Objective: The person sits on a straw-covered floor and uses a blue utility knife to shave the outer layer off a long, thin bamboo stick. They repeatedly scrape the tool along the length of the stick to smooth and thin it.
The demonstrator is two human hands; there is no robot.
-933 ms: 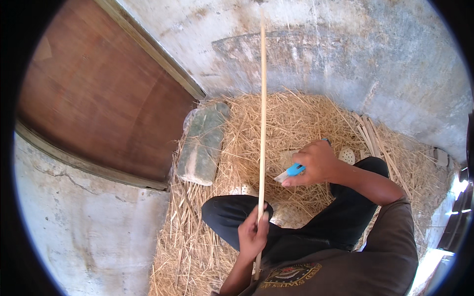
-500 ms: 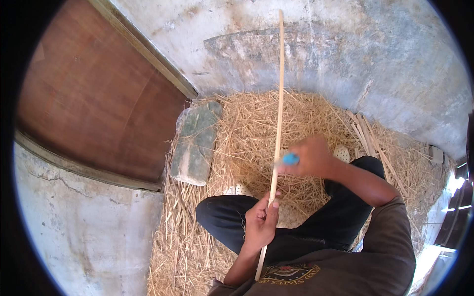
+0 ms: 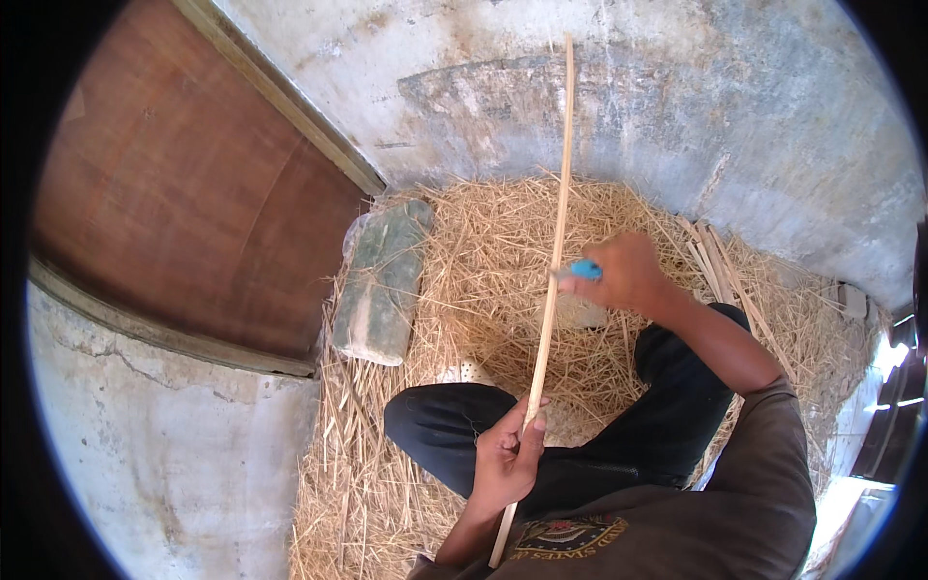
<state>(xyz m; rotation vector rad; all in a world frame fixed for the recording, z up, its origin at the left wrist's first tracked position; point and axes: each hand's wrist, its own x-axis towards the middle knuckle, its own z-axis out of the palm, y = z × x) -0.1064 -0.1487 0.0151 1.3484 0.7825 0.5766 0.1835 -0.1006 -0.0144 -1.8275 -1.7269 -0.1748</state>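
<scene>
A long, pale strip of split bamboo or wood (image 3: 564, 174) runs from beside my waist up and away in front of the wall, bending slightly. My left hand (image 3: 507, 459) is closed around its lower part, thumb on top. My right hand (image 3: 628, 275) grips a small knife with a blue handle (image 3: 585, 270). The knife's short grey blade, partly blurred, meets the strip about midway along it. My folded legs in dark trousers (image 3: 449, 416) lie under and beside the strip.
Straw and shavings (image 3: 483, 232) cover the floor. A greenish stone block (image 3: 382, 280) lies on the left, near a brown wooden panel (image 3: 203, 193). More pale strips (image 3: 720, 266) rest at the right. A stained wall (image 3: 677, 106) rises ahead.
My right hand and the knife have moved farther away along the strip. The strip's far end has swung slightly right and come a little nearer; my left hand has shifted slightly nearer.
</scene>
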